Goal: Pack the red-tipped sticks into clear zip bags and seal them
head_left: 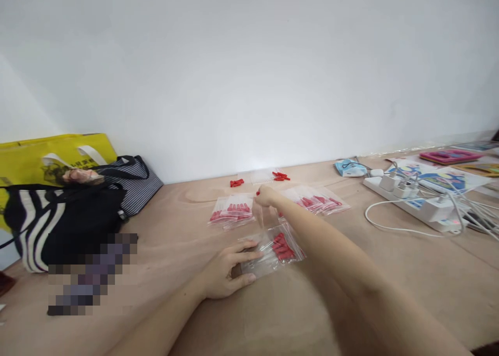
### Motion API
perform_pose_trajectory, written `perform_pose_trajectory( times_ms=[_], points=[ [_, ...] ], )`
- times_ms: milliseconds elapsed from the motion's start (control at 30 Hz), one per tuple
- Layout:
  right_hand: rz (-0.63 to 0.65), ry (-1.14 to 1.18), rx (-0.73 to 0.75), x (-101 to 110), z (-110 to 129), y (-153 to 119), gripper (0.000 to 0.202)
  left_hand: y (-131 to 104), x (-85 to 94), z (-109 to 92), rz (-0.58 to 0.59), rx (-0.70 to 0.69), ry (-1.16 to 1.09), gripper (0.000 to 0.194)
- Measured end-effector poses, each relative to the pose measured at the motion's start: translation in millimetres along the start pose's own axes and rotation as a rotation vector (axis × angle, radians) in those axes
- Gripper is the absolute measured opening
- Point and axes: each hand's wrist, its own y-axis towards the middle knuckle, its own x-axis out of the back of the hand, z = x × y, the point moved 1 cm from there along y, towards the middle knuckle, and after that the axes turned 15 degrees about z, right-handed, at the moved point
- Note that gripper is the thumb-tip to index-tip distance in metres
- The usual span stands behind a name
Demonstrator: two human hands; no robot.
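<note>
With fingers spread, my left hand [226,270] rests on the left edge of a clear zip bag [257,265] on the table. Several small red plastic pieces [283,247] show at the right side of that bag. Farther forward, my right hand [267,196] is closed, and a bit of red shows at its fingertips, its exact kind too small to tell. Filled bags of red pieces [234,210] lie to its left, and more filled bags [312,200] overlap to its right, partly behind my forearm. Two small heaps of loose red pieces, a left heap [236,183] and a right heap [281,176], lie near the wall.
On the left stand a yellow bag [23,161], a striped bag [142,189] and a black bag with white stripes [78,226]. To the right are a white power strip [413,205] with plugs and cables, a blue face mask [350,168] and a pink frame [450,156].
</note>
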Motion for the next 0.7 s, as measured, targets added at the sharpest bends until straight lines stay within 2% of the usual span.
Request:
perform_pose_trajectory(
  times_ms=[133,200,267,333,433,700],
  points=[
    [-0.23,0.095,0.021,34.4,-24.7,-46.7,0.034,0.0,-0.6,1.2,-0.001,0.01,0.013,0.05],
    [-0.454,0.326,0.127,45.6,-43.6,-78.5,0.037,0.6,-1.0,2.1,-0.01,0.019,0.019,0.052],
    [-0.527,0.496,0.151,46.5,-62.8,-106.7,0.039,1.6,-1.2,2.9,-0.019,0.018,0.022,0.053],
    [-0.538,0.615,0.152,39.6,-77.8,-126.5,0.043,2.7,-1.2,3.8,-0.025,0.006,0.022,0.053],
    [-0.549,0.695,0.124,24.3,-87.9,-138.8,0.043,3.8,-0.8,4.1,-0.041,-0.022,0.018,0.051],
    [-0.494,0.938,0.112,1.5,-76.0,-134.8,0.035,3.3,2.0,0.6,-0.049,-0.006,0.042,0.05]
  ],
)
